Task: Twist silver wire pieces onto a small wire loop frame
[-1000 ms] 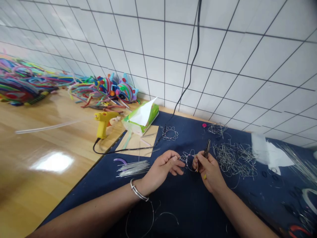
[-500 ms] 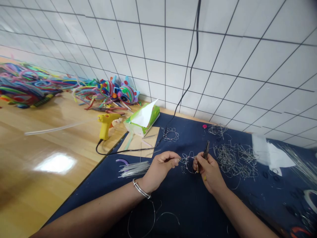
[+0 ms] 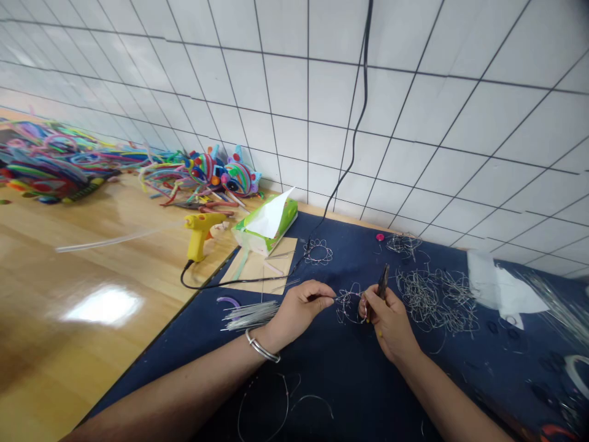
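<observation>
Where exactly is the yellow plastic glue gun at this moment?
In the head view, the yellow plastic glue gun is left of centre, on the light-brown wooden tabletop, beside the green-and-white tissue pack and beyond the person's left hand.

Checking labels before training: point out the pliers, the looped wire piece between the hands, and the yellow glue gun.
Pliers [image 3: 383,282]: head view, on the dark metal nose.
Looped wire piece [image 3: 347,301]: head view, middle of its loops.
Yellow glue gun [image 3: 197,236]: head view, upper handle.
</observation>
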A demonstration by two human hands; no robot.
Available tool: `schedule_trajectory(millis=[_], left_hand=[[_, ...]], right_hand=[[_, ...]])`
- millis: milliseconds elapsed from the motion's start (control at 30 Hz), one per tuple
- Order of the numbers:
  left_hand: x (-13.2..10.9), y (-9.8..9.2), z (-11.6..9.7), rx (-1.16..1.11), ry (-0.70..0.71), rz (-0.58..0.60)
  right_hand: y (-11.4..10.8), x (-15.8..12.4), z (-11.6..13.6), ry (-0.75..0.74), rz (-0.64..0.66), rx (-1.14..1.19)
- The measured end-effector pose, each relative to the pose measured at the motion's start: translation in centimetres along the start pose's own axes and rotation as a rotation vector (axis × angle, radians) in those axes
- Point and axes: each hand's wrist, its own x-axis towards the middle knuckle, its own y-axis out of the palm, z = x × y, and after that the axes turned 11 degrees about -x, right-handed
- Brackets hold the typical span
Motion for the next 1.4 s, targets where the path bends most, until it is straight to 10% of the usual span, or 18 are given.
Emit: schedule_trajectory(millis=[300,1233,1400], left_hand=[[0.3,-0.7,0.1,0.336,0.205,0.099],[0.0,0.2,0.8,-0.342,-0.217,-0.066],[0.5,-0.6,1.1,-0.116,-0.147,-0.036]], right_hand=[[-0.2,0.0,-0.2,-0.008,0.005,-0.008],[-0.2,0.1,-0.7,-0.021,0.049,-0.113],[-0.1,0.1,-0.6,-0.01,0.015,-0.044]])
